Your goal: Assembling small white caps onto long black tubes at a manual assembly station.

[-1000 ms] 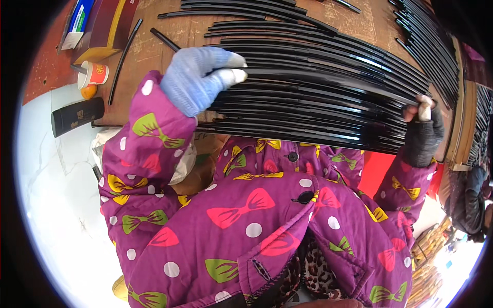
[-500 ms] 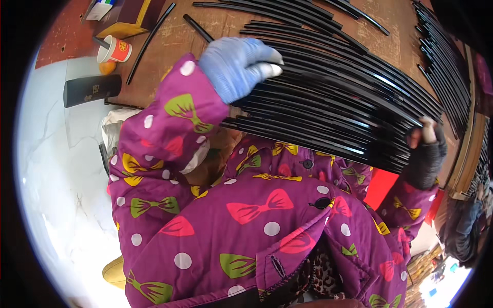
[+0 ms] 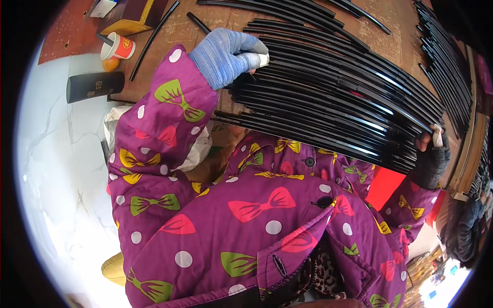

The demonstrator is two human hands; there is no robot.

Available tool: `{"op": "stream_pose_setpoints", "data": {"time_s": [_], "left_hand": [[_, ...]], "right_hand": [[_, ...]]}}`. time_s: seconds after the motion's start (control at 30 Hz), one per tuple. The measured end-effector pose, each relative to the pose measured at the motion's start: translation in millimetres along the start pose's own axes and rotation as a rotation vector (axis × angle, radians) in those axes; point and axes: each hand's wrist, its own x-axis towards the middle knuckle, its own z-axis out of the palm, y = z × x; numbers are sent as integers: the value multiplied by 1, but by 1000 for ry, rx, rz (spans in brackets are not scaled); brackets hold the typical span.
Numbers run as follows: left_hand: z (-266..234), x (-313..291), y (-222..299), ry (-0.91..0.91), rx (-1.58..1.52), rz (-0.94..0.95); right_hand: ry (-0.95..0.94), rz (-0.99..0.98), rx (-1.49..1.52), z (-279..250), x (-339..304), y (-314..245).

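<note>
Left hand: in a blue knitted glove with pale fingertips (image 3: 221, 57), thumb and fingers drawn nearly together over the left ends of the rods; whether one is pinched between them cannot be told.
Right hand: in a dark glove with bare and white-wrapped fingertips (image 3: 431, 159), closed in a pinch at the right end of one rod.
Pinched rod: a long, slim, glossy black rod (image 3: 393, 110), lying over the others and slanting up toward the left hand.
Main rods: a broad layer of slender black rods (image 3: 318, 115) side by side across the tabletop's near edge, under and between both hands.
Tabletop: worn brown wood (image 3: 177, 41), bearing another bundle of thin black rods (image 3: 446, 66) at far right.
Left side: a red-and-white paper cup (image 3: 123, 49), beside it a small round orange object (image 3: 110, 65); nearer, a black oblong case (image 3: 95, 87).
Sleeves: purple cloth printed with bows and white dots (image 3: 159, 123).
</note>
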Motion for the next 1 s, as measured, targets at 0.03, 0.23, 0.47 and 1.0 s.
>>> {"op": "stream_pose_setpoints", "data": {"time_s": [0.03, 0.23, 0.47, 1.0], "left_hand": [[1, -3, 3, 34, -23, -19], [9, -1, -6, 158, -97, 61], [10, -2, 6, 104, -152, -17], [-23, 2, -39, 154, -75, -115]], "right_hand": [[-13, -7, 24, 0, 1, 2], [42, -24, -2, 4, -4, -2], [91, -51, -16, 9, -4, 1], [107, -113, -58, -144, -17, -20]]}}
